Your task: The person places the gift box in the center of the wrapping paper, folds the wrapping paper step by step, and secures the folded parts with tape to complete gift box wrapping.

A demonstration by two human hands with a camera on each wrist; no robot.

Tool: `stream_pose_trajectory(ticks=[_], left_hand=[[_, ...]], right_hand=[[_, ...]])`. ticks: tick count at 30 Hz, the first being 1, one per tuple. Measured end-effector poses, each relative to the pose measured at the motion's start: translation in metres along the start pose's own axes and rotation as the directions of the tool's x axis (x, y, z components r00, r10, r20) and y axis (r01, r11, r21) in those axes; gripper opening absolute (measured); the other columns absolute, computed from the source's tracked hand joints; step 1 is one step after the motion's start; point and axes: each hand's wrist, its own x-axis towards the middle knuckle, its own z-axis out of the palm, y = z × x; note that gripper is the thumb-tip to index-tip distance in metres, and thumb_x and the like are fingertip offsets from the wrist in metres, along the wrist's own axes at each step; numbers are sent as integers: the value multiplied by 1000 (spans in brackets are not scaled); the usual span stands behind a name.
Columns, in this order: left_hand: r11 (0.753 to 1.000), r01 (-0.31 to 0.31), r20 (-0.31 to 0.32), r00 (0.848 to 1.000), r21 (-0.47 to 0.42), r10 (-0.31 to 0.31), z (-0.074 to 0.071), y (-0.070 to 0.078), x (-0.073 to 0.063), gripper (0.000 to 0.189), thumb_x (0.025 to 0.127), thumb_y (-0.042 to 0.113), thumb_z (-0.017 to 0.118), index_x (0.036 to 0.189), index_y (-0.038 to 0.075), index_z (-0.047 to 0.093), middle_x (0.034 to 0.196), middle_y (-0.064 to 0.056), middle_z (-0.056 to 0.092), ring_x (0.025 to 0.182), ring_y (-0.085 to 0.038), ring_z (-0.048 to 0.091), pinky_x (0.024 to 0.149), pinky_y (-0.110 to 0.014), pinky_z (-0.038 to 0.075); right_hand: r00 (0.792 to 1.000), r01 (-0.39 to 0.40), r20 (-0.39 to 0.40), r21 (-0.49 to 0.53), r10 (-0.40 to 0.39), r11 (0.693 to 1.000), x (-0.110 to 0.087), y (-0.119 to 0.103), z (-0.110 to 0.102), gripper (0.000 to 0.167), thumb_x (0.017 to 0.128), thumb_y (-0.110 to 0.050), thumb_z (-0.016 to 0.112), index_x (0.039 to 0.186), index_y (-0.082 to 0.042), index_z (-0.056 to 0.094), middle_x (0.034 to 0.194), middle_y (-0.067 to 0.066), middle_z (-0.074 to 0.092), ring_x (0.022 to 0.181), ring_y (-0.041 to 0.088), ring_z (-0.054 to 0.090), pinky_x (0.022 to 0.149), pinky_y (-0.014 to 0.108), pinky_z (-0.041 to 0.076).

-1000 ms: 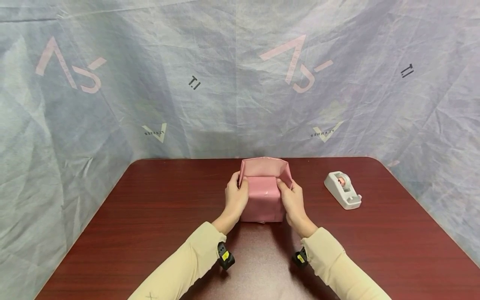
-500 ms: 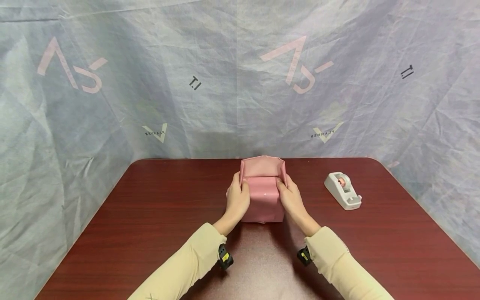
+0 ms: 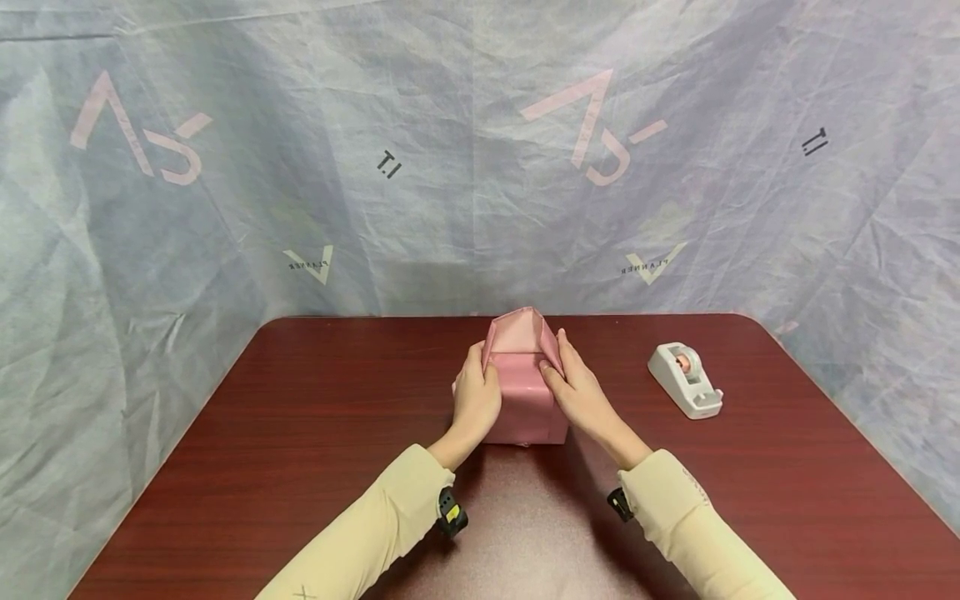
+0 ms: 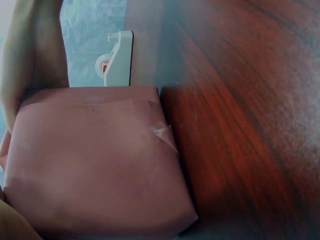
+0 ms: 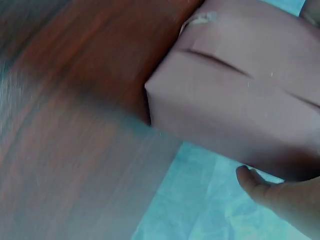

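Note:
A box wrapped in pink paper (image 3: pixel 525 412) stands on the table before me. Its wrapping paper (image 3: pixel 517 335) rises above the top as an unfolded end, the sides leaning inward to a peak at the back. My left hand (image 3: pixel 474 402) grips the left side, thumb on the inner edge, other fingers largely hidden. On the right, my right hand (image 3: pixel 591 404) pinches the paper's side between a thumb inside and extended fingers outside. Clear tape and a small loose paper corner (image 4: pixel 162 134) show low on the box in the left wrist view.
A white tape dispenser (image 3: pixel 686 382) stands on the table to the right of the box. The dark red wooden table (image 3: pixel 322 417) stretches around it, with a printed grey cloth (image 3: pixel 420 208) hanging behind and at both sides.
The paper's raised end has narrowed from a wide opening to a peak, its right side moving inward. My right hand has turned left with it; my left hand has stayed nearly still.

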Motion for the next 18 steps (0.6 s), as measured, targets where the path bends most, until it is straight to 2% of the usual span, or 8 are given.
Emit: stream_pose_trajectory(ticks=[4, 7, 11, 14, 18], left_hand=[[1000, -11, -6, 1000, 7, 11, 1, 0, -1, 33, 93, 12, 40, 126, 9, 48, 121, -12, 59, 113, -30, 54, 98, -51, 31], [1000, -21, -16, 1000, 14, 21, 1, -1, -1, 33, 93, 12, 41, 125, 9, 48, 120, -11, 60, 113, -29, 54, 97, -51, 32], [1000, -28, -12, 1000, 14, 28, 0, 0, -1, 33, 93, 11, 40, 125, 9, 48, 120, -12, 60, 113, -29, 55, 97, -51, 31], [1000, -25, -1, 1000, 13, 25, 0, -1, -2, 33, 93, 11, 40, 125, 9, 48, 120, -11, 59, 113, -29, 55, 98, -50, 30], [999, -30, 3, 1000, 12, 30, 0, -1, -2, 34, 92, 10, 40, 126, 9, 48, 121, -10, 59, 113, -29, 54, 100, -50, 29]], right_hand=[[999, 11, 42, 3, -11, 1000, 1, 2, -3, 71, 97, -37, 39, 146, -3, 1, 154, 16, 3, 142, 28, 3, 112, 49, 10], [997, 5, 70, 77, -11, 997, 1, 3, -4, 66, 98, -42, 28, 146, -4, 3, 154, 13, -1, 142, 27, -1, 112, 49, 6], [998, 3, 62, 180, -14, 984, 0, 4, -4, 58, 101, -38, 17, 146, -3, 8, 154, 11, 1, 142, 25, -1, 113, 47, 4], [999, 4, 39, 204, -13, 979, 0, 5, -3, 56, 101, -33, 22, 146, -3, 8, 154, 11, 5, 142, 25, 0, 113, 46, 4], [999, -7, 48, 202, -2, 979, -1, 4, -2, 58, 100, -31, 30, 147, -6, 5, 154, 11, 4, 142, 27, 0, 112, 49, 4]])
